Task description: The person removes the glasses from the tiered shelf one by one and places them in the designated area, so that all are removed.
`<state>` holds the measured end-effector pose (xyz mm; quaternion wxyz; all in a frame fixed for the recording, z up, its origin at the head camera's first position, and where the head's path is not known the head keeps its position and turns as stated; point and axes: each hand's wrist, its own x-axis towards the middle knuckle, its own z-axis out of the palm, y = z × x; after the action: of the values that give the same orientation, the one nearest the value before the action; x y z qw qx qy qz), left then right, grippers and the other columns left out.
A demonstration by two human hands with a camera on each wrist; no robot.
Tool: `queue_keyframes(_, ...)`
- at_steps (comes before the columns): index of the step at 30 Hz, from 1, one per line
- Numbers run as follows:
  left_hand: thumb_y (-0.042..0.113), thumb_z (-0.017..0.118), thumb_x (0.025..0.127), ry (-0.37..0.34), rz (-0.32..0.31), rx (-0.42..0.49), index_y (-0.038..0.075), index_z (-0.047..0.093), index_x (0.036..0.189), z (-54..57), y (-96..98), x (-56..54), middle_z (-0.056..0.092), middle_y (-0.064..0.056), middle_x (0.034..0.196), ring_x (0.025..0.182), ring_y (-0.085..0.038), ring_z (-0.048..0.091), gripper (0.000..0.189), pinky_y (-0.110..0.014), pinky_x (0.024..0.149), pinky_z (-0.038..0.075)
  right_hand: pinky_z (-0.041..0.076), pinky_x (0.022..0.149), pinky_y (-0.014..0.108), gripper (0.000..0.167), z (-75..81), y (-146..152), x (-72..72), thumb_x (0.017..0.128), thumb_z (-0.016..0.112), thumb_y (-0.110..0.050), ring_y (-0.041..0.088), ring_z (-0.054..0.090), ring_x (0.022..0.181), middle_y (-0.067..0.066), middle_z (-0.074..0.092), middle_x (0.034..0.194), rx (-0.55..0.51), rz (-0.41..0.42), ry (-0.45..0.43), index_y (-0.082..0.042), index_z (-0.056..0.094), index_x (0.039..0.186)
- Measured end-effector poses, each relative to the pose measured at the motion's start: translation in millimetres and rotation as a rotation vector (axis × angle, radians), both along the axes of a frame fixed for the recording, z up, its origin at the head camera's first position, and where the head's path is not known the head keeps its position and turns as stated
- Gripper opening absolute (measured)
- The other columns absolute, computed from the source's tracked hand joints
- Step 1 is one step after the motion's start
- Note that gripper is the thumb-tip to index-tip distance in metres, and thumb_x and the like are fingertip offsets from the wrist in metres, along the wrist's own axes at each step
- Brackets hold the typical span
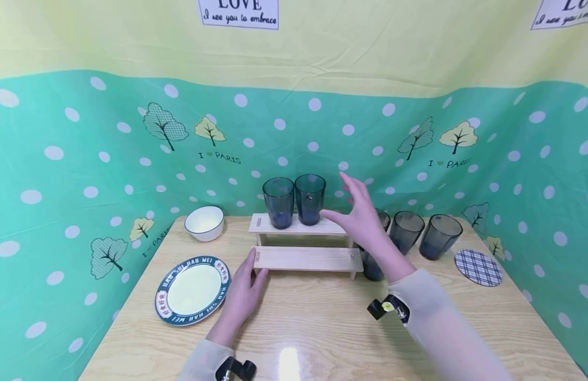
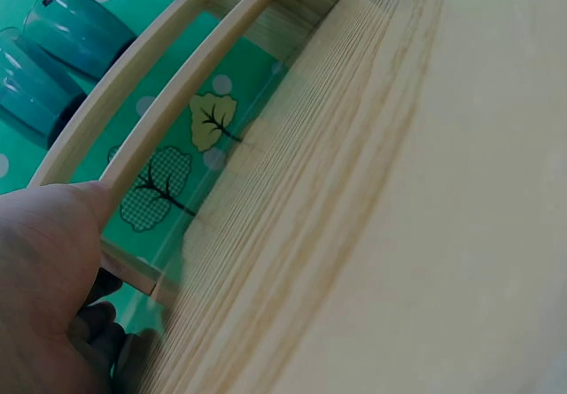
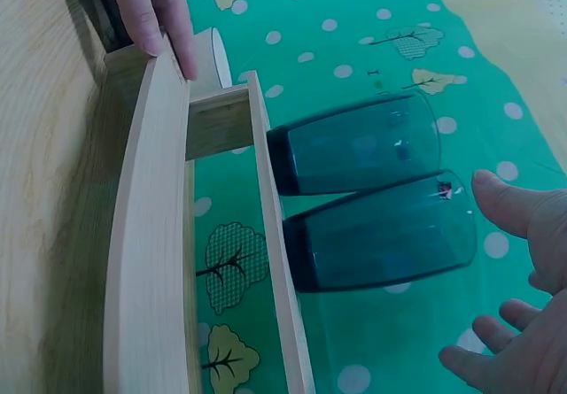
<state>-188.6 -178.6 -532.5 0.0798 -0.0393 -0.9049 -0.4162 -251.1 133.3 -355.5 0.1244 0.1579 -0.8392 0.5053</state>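
Your left hand (image 1: pixel 242 292) pinches the wooden rack (image 1: pixel 307 259) at its left end; your right hand (image 1: pixel 362 216), thumb and fingers spread wide, empty, hovers near the right-hand glass (image 1: pixel 310 200) beside another glass (image 1: pixel 278 203) on the upper tier

The rack (image 1: pixel 307 259) looks like smooth matt wood, the tumblers (image 1: pixel 310 200) glossy glass, the backdrop (image 1: pixel 322 137) creased cloth.

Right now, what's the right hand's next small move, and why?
Probably ease the right hand rightward, toward the tapered smoky glass tumblers on the pale wooden table: it hangs open, gripping nothing, while two tapered blue glass tumblers stand upright on the pale wooden two-tier rack, whose left end the left hand grips.
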Motion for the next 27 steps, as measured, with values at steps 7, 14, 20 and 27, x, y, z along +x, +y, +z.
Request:
queue_keyframes(7, 0.037, 0.057, 0.117, -0.009, -0.005, 0.015, 0.011, 0.024, 0.177, 0.7, -0.5, 0.7, 0.032, -0.016, 0.178, 0.163, -0.038, 0.031, 0.074, -0.056, 0.133, 0.027, 0.043, 0.125, 0.059, 0.104, 2.5, -16, -15.2, 0.096, 0.091, -0.025, 0.040, 0.038, 0.157, 0.014, 0.024, 0.177, 0.000, 0.009, -0.055, -0.022, 0.026, 0.177)
queue_keyframes(14, 0.037, 0.058, 0.117, -0.007, -0.005, 0.011, 0.011, 0.024, 0.177, 0.3, -0.9, 0.4, 0.033, -0.018, 0.177, 0.163, -0.039, 0.032, 0.074, -0.056, 0.133, 0.028, 0.046, 0.123, 0.058, 0.105, 5.5, -24, -25.9, 0.096, 0.091, -0.029, 0.037, 0.039, 0.157, 0.012, 0.026, 0.178, 0.005, 0.001, -0.088, -0.025, 0.026, 0.177)
queue_keyframes(20, 0.036, 0.058, 0.117, -0.006, -0.002, 0.011, 0.010, 0.024, 0.177, 0.3, -0.7, 0.9, 0.033, -0.019, 0.177, 0.163, -0.039, 0.032, 0.073, -0.057, 0.133, 0.028, 0.044, 0.124, 0.057, 0.106, 4.6, -28, -34.6, 0.097, 0.090, -0.033, 0.034, 0.040, 0.157, 0.013, 0.031, 0.176, 0.052, -0.002, -0.094, -0.023, 0.023, 0.178)
queue_keyframes(27, 0.037, 0.057, 0.117, -0.003, 0.000, 0.011, 0.011, 0.024, 0.177, 0.1, -0.2, 0.8, 0.033, -0.017, 0.177, 0.163, -0.039, 0.032, 0.073, -0.056, 0.133, 0.028, 0.037, 0.128, 0.063, 0.108, 3.4, -32, -41.4, 0.097, 0.090, -0.038, 0.035, 0.035, 0.161, 0.013, 0.032, 0.177, 0.116, -0.018, -0.118, -0.026, 0.020, 0.179)
